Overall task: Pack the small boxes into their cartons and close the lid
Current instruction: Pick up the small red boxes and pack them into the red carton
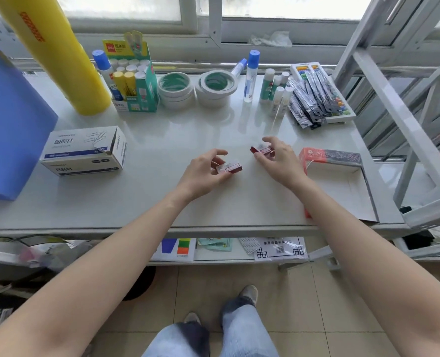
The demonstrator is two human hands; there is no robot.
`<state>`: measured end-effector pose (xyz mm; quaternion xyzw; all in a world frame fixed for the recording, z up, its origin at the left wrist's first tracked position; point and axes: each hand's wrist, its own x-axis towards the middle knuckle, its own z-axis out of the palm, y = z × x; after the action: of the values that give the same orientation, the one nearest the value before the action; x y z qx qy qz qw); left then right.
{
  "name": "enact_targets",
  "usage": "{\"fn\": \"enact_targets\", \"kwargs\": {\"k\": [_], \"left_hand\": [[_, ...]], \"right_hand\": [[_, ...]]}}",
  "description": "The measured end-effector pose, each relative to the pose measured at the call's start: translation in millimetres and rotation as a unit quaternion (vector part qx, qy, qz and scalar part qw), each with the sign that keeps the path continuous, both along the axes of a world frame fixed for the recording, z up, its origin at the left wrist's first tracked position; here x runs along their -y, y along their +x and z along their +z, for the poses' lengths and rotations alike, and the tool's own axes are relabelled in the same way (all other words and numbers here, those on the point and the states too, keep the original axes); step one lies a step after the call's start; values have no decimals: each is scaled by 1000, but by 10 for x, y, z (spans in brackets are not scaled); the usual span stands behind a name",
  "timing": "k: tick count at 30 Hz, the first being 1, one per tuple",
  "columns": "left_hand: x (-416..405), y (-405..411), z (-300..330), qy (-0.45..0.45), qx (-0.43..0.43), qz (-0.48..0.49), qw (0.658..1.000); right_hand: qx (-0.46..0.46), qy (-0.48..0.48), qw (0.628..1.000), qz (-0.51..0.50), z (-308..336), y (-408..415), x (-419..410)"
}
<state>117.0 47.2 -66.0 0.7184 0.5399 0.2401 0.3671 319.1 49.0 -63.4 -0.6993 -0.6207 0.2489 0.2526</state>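
Head view, worktop inventory w/ status.

Item 1: left hand [205,169], fingers pinched round a small dark-red cardboard box w/ white label [229,168]; box at or just above the pale grey glossy worktop [162,140], contact can't be told.

Item 2: right hand [278,161], fingertips gripping a second small dark-red box [262,150], tilted, apparently lifted off the surface.

Item 3: red-and-white open carton w/ lid flap laid flat [337,181], right of the right hand, partly behind that forearm. White interior looks bare where visible.

Item 4: white-and-blue paper-clip carton [85,153], left side, end flap ajar, well apart from both hands.

Misc. at rear, not in play: yellow plastic roll [59,60], green glue-stick display box [136,83], two stacks of white tape rolls [198,90], glue bottles and sticks [270,83], tray of packeted pens [319,94].

Step in hand (judged): pick-up stage, one small box per hand, neither packed yet. Early in task.

Next move calls for: carrying both boxes rightward to the red carton, squaring them to its walls, seating them side by side; lid closure only once filled.
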Motion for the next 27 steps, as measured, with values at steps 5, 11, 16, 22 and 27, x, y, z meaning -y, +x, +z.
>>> {"fn": "enact_targets", "kwargs": {"k": [5, 11, 16, 22, 27], "left_hand": [[22, -63, 102, -119, 133, 32, 983], [51, -163, 181, -213, 239, 64, 945], [92, -249, 251, -265, 298, 69, 914], [146, -319, 325, -264, 295, 63, 916], [160, -375, 366, -256, 288, 61, 921]], "right_hand": [[-247, -24, 968, -43, 173, -172, 64], [-370, -56, 927, -18, 318, -295, 230], [-413, -73, 908, -12, 380, -350, 293], [-392, -46, 918, -20, 394, -407, 361], [-349, -38, 936, 4, 455, -425, 392]]}}
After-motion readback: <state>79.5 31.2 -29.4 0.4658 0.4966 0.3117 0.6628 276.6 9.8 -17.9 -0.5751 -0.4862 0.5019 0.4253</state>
